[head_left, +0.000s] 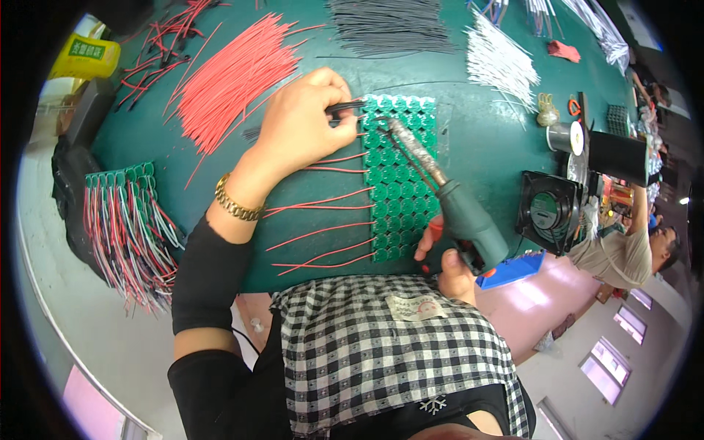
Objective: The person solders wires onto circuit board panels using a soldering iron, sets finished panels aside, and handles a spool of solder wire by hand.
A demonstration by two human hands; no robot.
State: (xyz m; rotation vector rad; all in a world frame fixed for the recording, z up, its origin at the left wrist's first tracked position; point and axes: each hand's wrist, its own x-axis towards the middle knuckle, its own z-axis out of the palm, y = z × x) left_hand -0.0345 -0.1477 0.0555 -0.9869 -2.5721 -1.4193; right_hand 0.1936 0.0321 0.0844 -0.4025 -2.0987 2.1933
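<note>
A panel of small round green circuit boards [392, 194] lies on the green work mat, in front of me. Several red wires [323, 229] run leftward from its left edge. At the panel's upper left corner, my left hand [302, 121] is closed, pinching black wires [345, 107] whose ends reach the boards. My right hand [455, 277], partly hidden, grips a green soldering gun [469, 220] by its handle. The gun's metal barrel slants up and left, with its tip at the upper boards, close to the black wire ends.
Piles of red wires [238, 81], black wires [389, 28] and white wires [500, 62] lie across the far side. A wired board panel [128, 220] hangs over the left edge. At right are a solder spool [563, 138], a fan [546, 213] and a blue tray [511, 270]; beyond, another person [620, 255].
</note>
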